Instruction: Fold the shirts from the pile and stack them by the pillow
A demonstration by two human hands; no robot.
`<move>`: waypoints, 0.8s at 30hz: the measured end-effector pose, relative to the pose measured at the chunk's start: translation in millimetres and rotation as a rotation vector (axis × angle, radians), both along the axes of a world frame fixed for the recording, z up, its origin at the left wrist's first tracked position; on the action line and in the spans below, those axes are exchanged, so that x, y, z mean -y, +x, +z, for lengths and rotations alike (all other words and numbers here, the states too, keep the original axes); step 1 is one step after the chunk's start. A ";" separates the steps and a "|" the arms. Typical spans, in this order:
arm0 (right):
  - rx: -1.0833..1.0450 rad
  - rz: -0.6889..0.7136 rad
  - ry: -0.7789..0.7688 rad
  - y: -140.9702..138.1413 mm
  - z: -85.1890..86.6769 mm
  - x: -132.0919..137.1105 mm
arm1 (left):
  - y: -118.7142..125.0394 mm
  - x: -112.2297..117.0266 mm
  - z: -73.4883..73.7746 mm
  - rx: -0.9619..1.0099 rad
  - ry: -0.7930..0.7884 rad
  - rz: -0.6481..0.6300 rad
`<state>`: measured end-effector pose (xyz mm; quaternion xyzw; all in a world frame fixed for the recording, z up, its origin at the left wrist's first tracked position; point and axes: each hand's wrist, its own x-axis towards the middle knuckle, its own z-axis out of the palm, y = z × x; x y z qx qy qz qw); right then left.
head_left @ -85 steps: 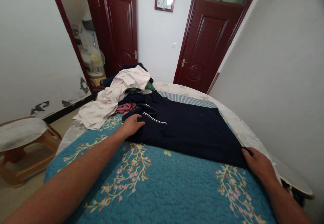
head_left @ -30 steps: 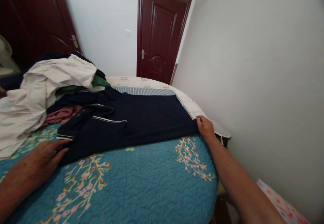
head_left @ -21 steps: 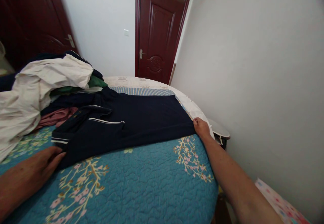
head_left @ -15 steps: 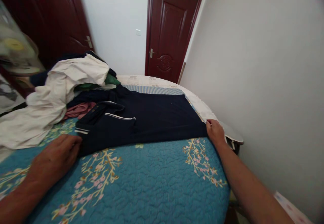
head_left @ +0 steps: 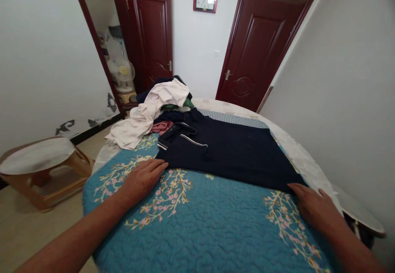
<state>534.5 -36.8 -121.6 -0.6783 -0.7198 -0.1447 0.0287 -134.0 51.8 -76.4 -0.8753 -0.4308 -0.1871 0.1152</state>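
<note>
A dark navy polo shirt with white-striped trim lies spread and folded lengthwise on a blue quilted cover. Its collar end points left and its hem right. My left hand rests at the shirt's near left corner, fingers stretched out and touching the cloth edge. At the opposite end, my right hand lies at the near hem corner with fingers extended and thumb lifted apart. Neither hand grips the cloth.
The blue floral cover lies over a round table with a pale cloth. Beyond the collar is a heap of clothes: a white garment, a pink one and others. A wooden stool stands at left; a wall runs along the right.
Both hands have loosened from a closed grip on the shirt and now lie with fingers stretched out at its ends. The camera view has swung left; the shirt stays spread.
</note>
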 end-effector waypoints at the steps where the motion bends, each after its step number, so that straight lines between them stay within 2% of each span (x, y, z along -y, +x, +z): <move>1: 0.011 0.000 -0.011 -1.5 2.5 -3.5 | 7.5 -1.3 2.3 -0.029 0.001 0.004; 6: 0.021 -0.029 -0.006 -10.7 12.0 -14.2 | 39.8 -11.4 12.8 -0.143 -0.042 0.048; 10: 0.083 0.008 -0.043 -13.9 14.6 -12.7 | 50.0 -21.8 15.2 -0.153 -0.065 0.055; 18: 0.096 -0.173 -0.001 -34.0 21.8 -7.6 | 42.6 -45.3 14.2 -0.201 -0.044 0.006; 24: 0.120 -0.137 0.054 -47.5 22.2 24.3 | 30.4 -50.6 12.6 -0.245 -0.082 -0.037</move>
